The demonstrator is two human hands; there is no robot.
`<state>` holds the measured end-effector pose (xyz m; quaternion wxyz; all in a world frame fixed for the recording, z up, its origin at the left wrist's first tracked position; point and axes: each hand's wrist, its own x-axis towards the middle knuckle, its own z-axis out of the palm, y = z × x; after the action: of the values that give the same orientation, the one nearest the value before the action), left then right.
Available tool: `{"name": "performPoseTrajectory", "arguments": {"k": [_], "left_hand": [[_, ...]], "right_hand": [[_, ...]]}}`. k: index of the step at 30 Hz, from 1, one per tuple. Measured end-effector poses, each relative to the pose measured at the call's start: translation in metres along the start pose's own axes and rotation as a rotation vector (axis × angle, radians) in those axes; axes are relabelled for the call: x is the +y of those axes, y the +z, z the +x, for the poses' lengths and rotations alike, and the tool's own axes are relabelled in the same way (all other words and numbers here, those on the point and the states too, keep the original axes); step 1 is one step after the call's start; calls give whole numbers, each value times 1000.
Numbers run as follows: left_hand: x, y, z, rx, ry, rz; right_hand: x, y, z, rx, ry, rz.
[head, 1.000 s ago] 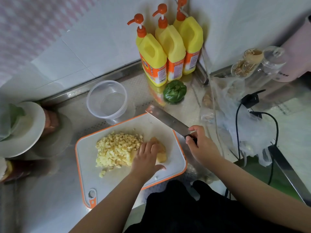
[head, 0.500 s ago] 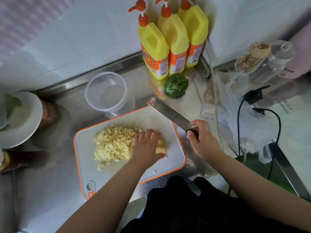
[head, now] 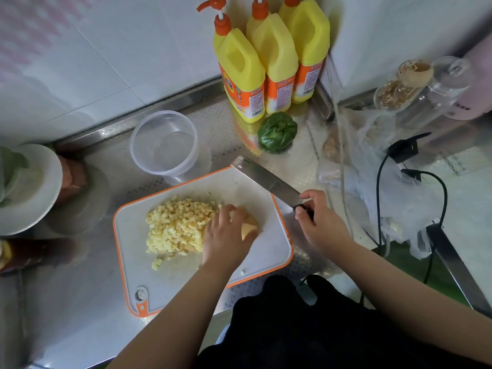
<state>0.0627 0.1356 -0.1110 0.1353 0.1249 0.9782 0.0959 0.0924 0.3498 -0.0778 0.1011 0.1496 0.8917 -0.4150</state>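
Potato chunk (head: 249,226), the only uncut piece in view, sits at the centre of the cutting board (head: 266,251), its bare end facing the board's right edge. The heap of diced cubes (head: 178,225) fills the board's left half, right up against the hand that holds the chunk. The knife (head: 266,179) slants over the board's far right corner, blade pointing away and left, apart from the chunk. The left hand (head: 226,235) reaches in from the board's near side, fingers curled over the chunk, pinning it. The right hand (head: 319,222), just off the board's right edge, is wrapped round the knife handle. The next cut likely swings the blade left onto that bare end.
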Motion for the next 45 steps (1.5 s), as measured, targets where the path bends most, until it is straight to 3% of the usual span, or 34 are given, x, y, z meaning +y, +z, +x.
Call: {"name": "performPoseTrajectory", "arguments": {"k": [4, 7, 11, 15, 18, 20, 23, 27, 32, 45], "left_hand": [[7, -11, 36, -71, -104, 201], [11, -12, 55, -171, -174, 215], [11, -20, 66, -200, -252, 62], [8, -39, 56, -209, -287, -375], [9, -34, 32, -327, -173, -298], [6, -22, 19, -349, -172, -264], [1, -14, 15, -321, -254, -389], [6, -14, 12, -243, -148, -182], [27, -3, 6, -360, -6, 137], [30, 11, -2, -289, -25, 153]], "right_hand": [[-1, 0, 2, -6, 8, 10], [-3, 1, 2, 0, -15, -1], [-3, 0, 1, 17, -16, -1], [2, -4, -2, 4, 27, -19], [5, -5, -2, 12, 31, -31], [4, -4, -2, 4, 26, -27], [3, 0, -1, -22, 21, -14], [3, 2, 0, -23, -11, -31], [4, 6, -2, -43, -29, -41], [2, 14, -10, -54, -28, -60]]}}
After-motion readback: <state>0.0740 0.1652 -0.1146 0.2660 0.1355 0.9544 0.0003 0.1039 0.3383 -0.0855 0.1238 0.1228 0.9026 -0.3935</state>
